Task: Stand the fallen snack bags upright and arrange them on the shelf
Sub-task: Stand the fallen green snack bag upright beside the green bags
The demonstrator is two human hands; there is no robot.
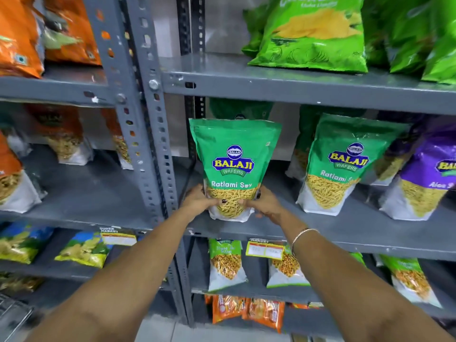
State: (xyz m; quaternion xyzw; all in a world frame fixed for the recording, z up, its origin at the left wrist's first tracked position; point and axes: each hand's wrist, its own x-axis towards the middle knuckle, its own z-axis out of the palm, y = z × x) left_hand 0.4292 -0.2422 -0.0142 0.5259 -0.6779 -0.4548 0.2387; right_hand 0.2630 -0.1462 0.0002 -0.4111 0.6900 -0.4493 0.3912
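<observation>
A green and white Ratlami Sev bag (233,154) stands upright at the left front of the grey middle shelf (345,233). My left hand (199,199) grips its lower left side and my right hand (265,204) grips its lower right side, thumbs across the front. A second Ratlami Sev bag (340,164) stands upright further right on the same shelf. A purple bag (424,178) stands at the right edge. More green bags stand behind in shadow.
A grey slotted upright post (148,134) divides two shelf bays. Light green bags (313,30) fill the shelf above, orange bags (19,35) the upper left. Small green bags (225,265) and yellow price tags (265,250) are below. A wire basket corner (12,314) shows at bottom left.
</observation>
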